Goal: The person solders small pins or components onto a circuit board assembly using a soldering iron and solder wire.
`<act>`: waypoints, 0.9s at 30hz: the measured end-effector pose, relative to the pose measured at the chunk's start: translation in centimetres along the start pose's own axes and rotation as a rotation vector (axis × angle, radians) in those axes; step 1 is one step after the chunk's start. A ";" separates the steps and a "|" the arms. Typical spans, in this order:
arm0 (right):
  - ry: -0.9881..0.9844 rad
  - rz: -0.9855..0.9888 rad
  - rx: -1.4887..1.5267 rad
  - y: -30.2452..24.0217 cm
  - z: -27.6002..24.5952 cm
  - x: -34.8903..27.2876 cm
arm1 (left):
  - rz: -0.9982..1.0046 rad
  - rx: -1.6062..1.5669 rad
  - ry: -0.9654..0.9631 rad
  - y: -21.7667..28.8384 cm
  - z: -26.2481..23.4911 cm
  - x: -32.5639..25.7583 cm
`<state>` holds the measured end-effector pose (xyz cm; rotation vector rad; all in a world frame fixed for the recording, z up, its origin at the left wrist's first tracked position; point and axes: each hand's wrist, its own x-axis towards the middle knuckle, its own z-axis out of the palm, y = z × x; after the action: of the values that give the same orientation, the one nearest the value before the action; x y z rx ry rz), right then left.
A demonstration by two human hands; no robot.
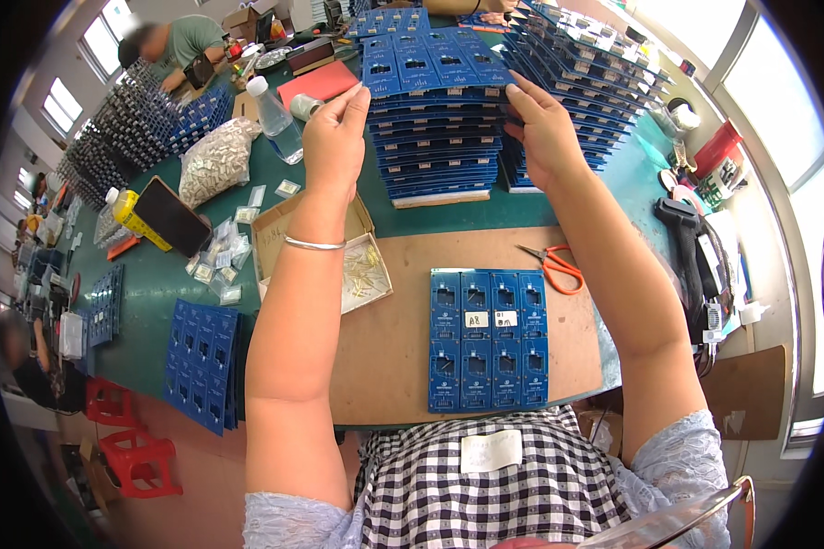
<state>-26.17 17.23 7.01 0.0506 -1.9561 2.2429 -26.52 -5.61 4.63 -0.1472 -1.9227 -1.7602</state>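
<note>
My arms reach forward to a tall stack of blue circuit boards point(439, 151). At its top lies a blue circuit board panel point(435, 62). My left hand point(335, 137) pinches the panel's near left corner between thumb and fingers. The opposite near corner is gripped by my right hand point(545, 128). Whether the panel rests on the stack or is slightly lifted, I cannot tell. Closer to me, another blue board panel point(490, 352) lies flat on a brown board point(389, 339), with two small white labels point(477, 319) on it.
Orange-handled cutters point(558, 268) lie right of the near panel. A cardboard box point(366, 274) holds small thin parts. Leftward are a clear bottle point(276, 119), a bag of pale parts point(218, 163), a phone point(172, 217) and more boards point(201, 366). A second tall stack point(581, 82) stands right. Another person point(188, 46) sits far left.
</note>
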 end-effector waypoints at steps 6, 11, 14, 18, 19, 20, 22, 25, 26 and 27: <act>-0.005 -0.005 -0.035 0.6 -0.2 -0.5 | 0.006 -0.001 -0.014 -0.4 -0.3 0.1; -0.051 -0.029 -0.073 0.3 -0.7 -1.2 | -0.029 -0.039 -0.043 0.7 -0.9 -0.1; 0.074 -0.180 -0.190 -0.6 -1.2 -4.1 | -0.092 -0.028 0.052 3.4 -1.9 -2.4; -0.297 -0.397 -0.308 -2.1 -1.6 -10.4 | -0.119 -0.254 -0.433 8.1 -2.1 -9.8; -0.401 -0.430 -0.307 -2.3 -1.3 -12.1 | -0.085 -0.234 -0.514 9.0 -1.7 -11.8; -0.421 -0.547 -0.362 -2.5 -0.9 -13.4 | -0.077 -0.218 -0.636 10.0 -1.7 -13.2; -0.454 -0.672 -0.419 -3.0 -0.5 -15.4 | -0.142 -0.313 -0.636 11.5 -1.1 -15.7; -0.455 -0.725 -0.323 -3.5 -0.5 -17.4 | -0.168 -0.445 -0.669 12.7 -1.5 -17.1; -0.477 -0.696 -0.372 -3.8 -1.0 -18.0 | -0.235 -0.385 -0.643 12.9 -1.6 -18.2; -0.512 -0.693 -0.405 -4.1 -1.5 -18.5 | -0.226 -0.369 -0.620 12.9 -1.4 -19.1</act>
<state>-7.22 17.31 8.35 1.1465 -2.1167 1.4480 -4.36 0.02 7.70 -0.7038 -2.0436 -2.4231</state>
